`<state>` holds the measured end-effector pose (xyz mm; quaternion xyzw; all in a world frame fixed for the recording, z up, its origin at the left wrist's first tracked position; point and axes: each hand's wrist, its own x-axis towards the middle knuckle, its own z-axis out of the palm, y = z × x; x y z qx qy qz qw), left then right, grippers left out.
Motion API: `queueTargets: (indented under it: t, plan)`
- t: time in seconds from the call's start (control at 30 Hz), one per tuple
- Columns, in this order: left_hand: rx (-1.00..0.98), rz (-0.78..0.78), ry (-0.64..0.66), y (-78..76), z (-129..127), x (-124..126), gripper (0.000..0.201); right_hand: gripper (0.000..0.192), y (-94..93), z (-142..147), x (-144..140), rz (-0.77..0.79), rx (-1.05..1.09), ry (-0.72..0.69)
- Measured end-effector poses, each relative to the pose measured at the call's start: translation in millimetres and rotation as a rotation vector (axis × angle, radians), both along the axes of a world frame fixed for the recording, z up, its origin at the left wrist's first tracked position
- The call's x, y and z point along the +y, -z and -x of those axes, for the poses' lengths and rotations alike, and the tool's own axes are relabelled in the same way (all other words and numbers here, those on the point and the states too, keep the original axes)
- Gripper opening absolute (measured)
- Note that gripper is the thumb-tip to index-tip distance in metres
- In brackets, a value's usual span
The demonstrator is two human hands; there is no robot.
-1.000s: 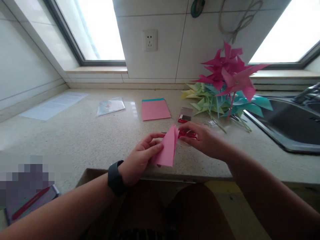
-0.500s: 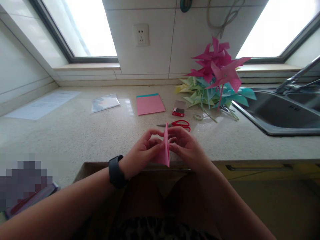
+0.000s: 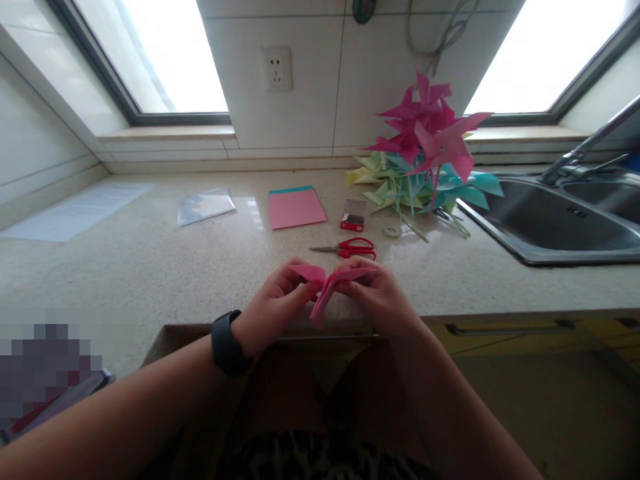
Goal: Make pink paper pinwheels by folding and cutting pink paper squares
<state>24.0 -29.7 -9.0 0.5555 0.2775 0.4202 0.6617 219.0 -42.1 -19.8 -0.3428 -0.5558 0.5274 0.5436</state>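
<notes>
A piece of folded pink paper is held above the counter's front edge, its flaps spread to both sides. My left hand pinches its left flap between thumb and fingers. On the other side my right hand grips the right flap, thumb on the near face. Just beyond the hands lie red-handled scissors, blades pointing left. Farther back are a stack of pink paper with a blue strip along its far edge, a small red and black box, and a roll of tape.
Pink, green, yellow and blue paper pinwheels are heaped at the back right, beside the steel sink. A clear packet and a printed sheet lie on the left of the speckled counter.
The pink paper, upright and folded flat before, is now opened out into flaps on both sides. Both hands have turned with it. The whole view has shifted slightly.
</notes>
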Motion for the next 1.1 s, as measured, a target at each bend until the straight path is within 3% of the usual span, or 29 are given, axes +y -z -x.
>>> queueTargets:
  t: [0.13,0.3,0.43,0.53,0.67,0.73,0.87,0.97,1.1]
  plan:
    - [-0.065,0.018,0.045,4.7,3.8,2.2,0.02,0.008,0.7,-1.1,-2.3,-0.014,-0.031,0.077]
    - [-0.08,0.047,0.102,8.5,7.4,5.4,0.045,0.008,3.1,2.7,-3.3,-0.075,-0.065,0.227]
    - [-0.104,0.025,0.044,13.3,6.2,7.2,0.034,0.013,5.4,6.1,-4.6,-0.08,-0.027,0.279]
    - [-0.115,0.007,-0.001,16.8,5.7,7.5,0.028,0.026,7.4,8.3,-6.0,-0.074,0.031,0.296]
    - [-0.086,-0.009,-0.008,17.1,7.0,6.7,0.014,0.065,11.4,10.5,-7.2,-0.108,0.119,0.347]
    - [-0.072,-0.014,-0.006,16.7,7.8,6.2,0.013,0.075,13.2,10.7,-7.6,-0.138,0.084,0.381]
    - [-0.042,-0.023,0.0,17.4,9.0,5.9,0.017,0.048,12.3,7.9,-8.6,-0.199,-0.006,0.359]
    - [-0.014,-0.048,-0.001,17.6,9.3,5.8,0.013,0.019,6.7,3.9,-9.4,-0.376,-0.132,0.364]
    - [0.014,-0.111,-0.006,12.9,8.5,2.9,0.013,0.017,1.5,1.2,-10.9,-0.476,-0.121,0.241]
